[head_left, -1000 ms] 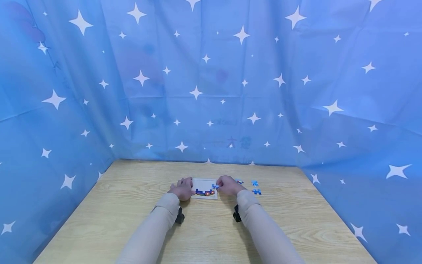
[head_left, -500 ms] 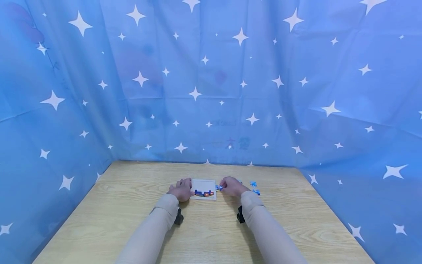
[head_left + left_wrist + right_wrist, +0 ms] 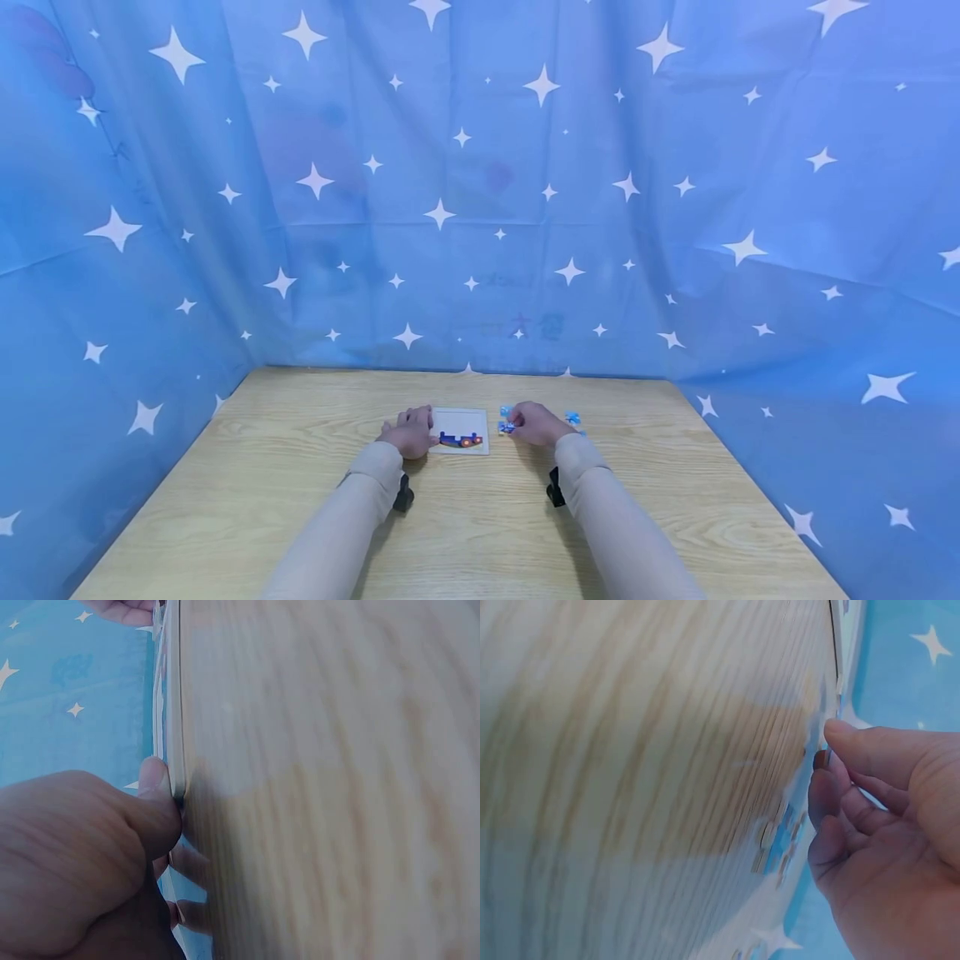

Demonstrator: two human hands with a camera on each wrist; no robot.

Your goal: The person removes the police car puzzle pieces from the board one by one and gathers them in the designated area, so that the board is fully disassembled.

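Note:
A white-bordered puzzle tray (image 3: 460, 422) lies on the table, with joined blue and orange jigsaw pieces (image 3: 460, 440) along its near side. My left hand (image 3: 408, 433) grips the tray's left edge. In the left wrist view, the thumb sits against the tray's rim (image 3: 175, 712). Just right of the tray, my right hand (image 3: 538, 423) pinches a blue jigsaw piece (image 3: 507, 427) between thumb and fingers. The right wrist view shows this piece (image 3: 821, 760) edge-on, low over the tabletop and largely hidden by the fingertips. Another light blue piece (image 3: 506, 410) lies just beyond it.
Loose blue pieces (image 3: 573, 417) lie to the right of my right hand, partly covered by it. The wooden table (image 3: 480, 525) reaches back to a blue star-patterned curtain (image 3: 450, 300), which also hangs at both sides.
My right hand has drawn the blue piece from over the tray's right side out to the right, beside the tray. The left hand stays at the tray's left edge.

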